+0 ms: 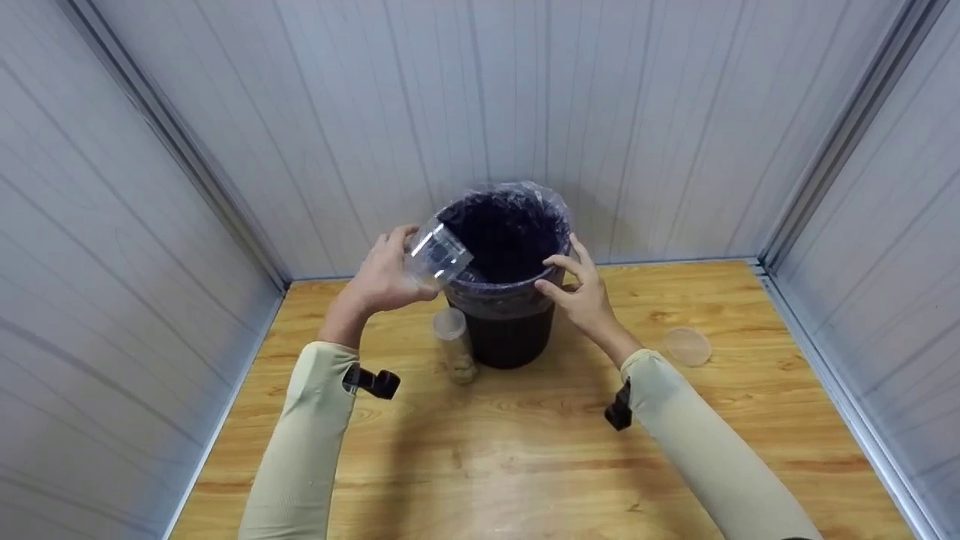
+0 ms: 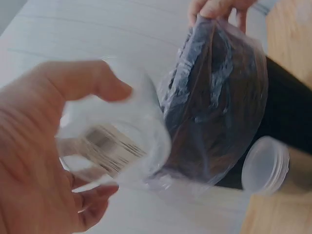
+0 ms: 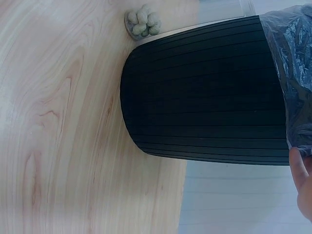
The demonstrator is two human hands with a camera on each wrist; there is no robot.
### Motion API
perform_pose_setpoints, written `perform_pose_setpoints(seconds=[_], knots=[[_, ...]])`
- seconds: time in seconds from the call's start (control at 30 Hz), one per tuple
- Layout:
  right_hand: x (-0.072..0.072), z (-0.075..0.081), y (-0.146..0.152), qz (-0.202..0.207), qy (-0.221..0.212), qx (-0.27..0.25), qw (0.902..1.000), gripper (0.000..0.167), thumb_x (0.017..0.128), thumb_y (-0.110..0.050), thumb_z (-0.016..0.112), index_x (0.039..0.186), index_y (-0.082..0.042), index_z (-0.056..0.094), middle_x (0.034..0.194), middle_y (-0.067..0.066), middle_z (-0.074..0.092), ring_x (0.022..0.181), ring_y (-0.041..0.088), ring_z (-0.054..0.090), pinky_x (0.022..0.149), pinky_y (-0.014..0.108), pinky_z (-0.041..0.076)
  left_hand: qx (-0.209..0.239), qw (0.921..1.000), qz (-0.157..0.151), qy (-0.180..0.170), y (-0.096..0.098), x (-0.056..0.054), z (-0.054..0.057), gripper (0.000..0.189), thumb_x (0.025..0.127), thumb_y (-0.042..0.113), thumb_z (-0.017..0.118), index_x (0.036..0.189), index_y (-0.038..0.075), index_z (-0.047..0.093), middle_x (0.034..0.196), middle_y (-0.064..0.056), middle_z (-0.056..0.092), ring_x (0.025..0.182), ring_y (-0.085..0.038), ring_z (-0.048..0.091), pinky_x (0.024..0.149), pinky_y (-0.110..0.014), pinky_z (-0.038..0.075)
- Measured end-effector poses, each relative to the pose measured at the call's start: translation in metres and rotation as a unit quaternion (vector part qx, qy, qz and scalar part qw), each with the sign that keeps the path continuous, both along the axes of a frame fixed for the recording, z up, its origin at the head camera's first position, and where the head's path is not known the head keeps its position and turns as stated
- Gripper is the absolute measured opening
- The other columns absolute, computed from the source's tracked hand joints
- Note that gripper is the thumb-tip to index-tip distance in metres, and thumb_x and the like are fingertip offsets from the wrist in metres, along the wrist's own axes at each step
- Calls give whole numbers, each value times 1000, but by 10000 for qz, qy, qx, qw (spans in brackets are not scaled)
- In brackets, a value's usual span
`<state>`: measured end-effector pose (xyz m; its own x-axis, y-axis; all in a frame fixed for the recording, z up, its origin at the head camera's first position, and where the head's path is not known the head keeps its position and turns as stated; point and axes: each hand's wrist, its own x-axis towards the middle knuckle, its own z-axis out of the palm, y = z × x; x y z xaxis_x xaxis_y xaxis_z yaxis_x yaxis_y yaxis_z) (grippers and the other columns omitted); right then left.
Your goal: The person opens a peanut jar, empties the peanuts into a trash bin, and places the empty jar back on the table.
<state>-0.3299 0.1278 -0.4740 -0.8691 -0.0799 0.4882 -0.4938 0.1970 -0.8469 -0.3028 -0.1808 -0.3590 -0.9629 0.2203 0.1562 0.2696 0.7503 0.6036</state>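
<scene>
A black trash bin [image 1: 510,341] stands on the wood-look floor, lined with a clear plastic bag [image 1: 495,302] folded over its rim. At the bin's left rim, my left hand [image 1: 384,274] grips a clear plastic jar [image 1: 437,255], tilted with one end toward the bin's mouth. The left wrist view shows a printed label [image 2: 109,146] on the jar and no contents in it. On the right side of the rim, my right hand [image 1: 589,296] holds the bag-covered edge between thumb and fingers. The bin's inside is too dark to make out.
Close by the bin's left side stands a second clear jar [image 1: 452,337], with pale greenish lumps [image 3: 142,22] at its bottom. A round translucent lid [image 1: 688,346] lies on the floor [image 1: 495,457] to the right. White panel walls [image 1: 517,90] enclose the back and both sides.
</scene>
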Motion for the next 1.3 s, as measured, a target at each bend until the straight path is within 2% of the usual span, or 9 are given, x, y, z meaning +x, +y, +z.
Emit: perform_pose_setpoints(seconds=[0.07, 0.17, 0.33, 0.5, 0.57, 0.77, 0.9, 1.0, 1.3], knots=[[-2, -2, 0, -9, -28, -30, 10000, 35, 83, -18, 79, 114, -6, 68, 157, 13, 22, 137, 29, 33, 75, 32, 56, -659, 9975, 180, 198, -3, 5, 0, 92, 63, 31, 83, 140, 6, 40, 125, -18, 48, 111, -34, 46, 93, -51, 38], [-3, -2, 0, 0, 5, -60, 10000, 35, 83, -20, 79, 114, -8, 68, 157, 12, 23, 136, 27, 33, 75, 28, 56, -977, 9935, 376, 450, -7, 10, -4, 88, 61, 35, 83, 134, 4, 44, 123, -16, 53, 111, -35, 48, 91, -53, 36], [-3, 0, -3, 40, -5, -30, 10000, 33, 84, -21, 78, 113, -10, 68, 158, 12, 22, 136, 26, 34, 75, 23, 55, -376, 9946, 537, 800, -15, 20, -21, 88, 60, 27, 86, 131, -2, 44, 121, -18, 56, 110, -33, 52, 94, -50, 40], [14, 19, -9, 120, 32, -14, 9999, 31, 86, -10, 75, 113, 0, 66, 155, 23, 20, 137, 37, 31, 75, 25, 55, 447, 9907, 565, 1152, -19, 38, -41, 88, 56, 14, 89, 129, -5, 44, 117, -19, 56, 104, -32, 54, 90, -42, 47], [21, 26, -11, 153, 48, 9, 9999, 31, 86, -6, 74, 113, 5, 64, 154, 28, 20, 136, 42, 30, 74, 24, 54, 643, 9875, 613, 1301, -17, 46, -50, 91, 55, 13, 89, 131, -5, 43, 117, -20, 56, 106, -31, 54, 92, -42, 46], [8, 7, -6, 74, -13, -65, 10000, 33, 86, -9, 75, 115, 2, 65, 157, 20, 20, 136, 37, 33, 74, 19, 53, 937, 9759, 773, 1811, -8, 69, -88, 97, 52, 17, 91, 134, -6, 45, 118, -21, 55, 110, -33, 51, 99, -43, 41], [1, -4, -3, 32, 19, -134, 9999, 33, 85, -13, 77, 114, -3, 67, 158, 15, 20, 136, 33, 34, 75, 23, 55, 1313, 9687, 910, 1899, -7, 82, -118, 99, 50, 15, 93, 134, -5, 45, 117, -21, 55, 109, -33, 52, 97, -42, 43], [-1, -7, -1, 19, 120, -140, 9998, 34, 84, -17, 78, 114, -5, 67, 158, 14, 21, 136, 30, 35, 75, 26, 56, 1590, 9647, 975, 1860, -9, 85, -139, 101, 49, 10, 94, 136, -4, 44, 118, -21, 56, 111, -34, 54, 98, -43, 43], [0, -8, -1, 53, 61, -161, 9998, 35, 84, -15, 77, 115, -3, 66, 158, 13, 19, 134, 29, 38, 75, 22, 55, 1731, 9624, 1514, 1446, -16, 86, -195, 101, 51, 7, 94, 136, -3, 42, 117, -23, 55, 110, -36, 53, 95, -46, 44]])
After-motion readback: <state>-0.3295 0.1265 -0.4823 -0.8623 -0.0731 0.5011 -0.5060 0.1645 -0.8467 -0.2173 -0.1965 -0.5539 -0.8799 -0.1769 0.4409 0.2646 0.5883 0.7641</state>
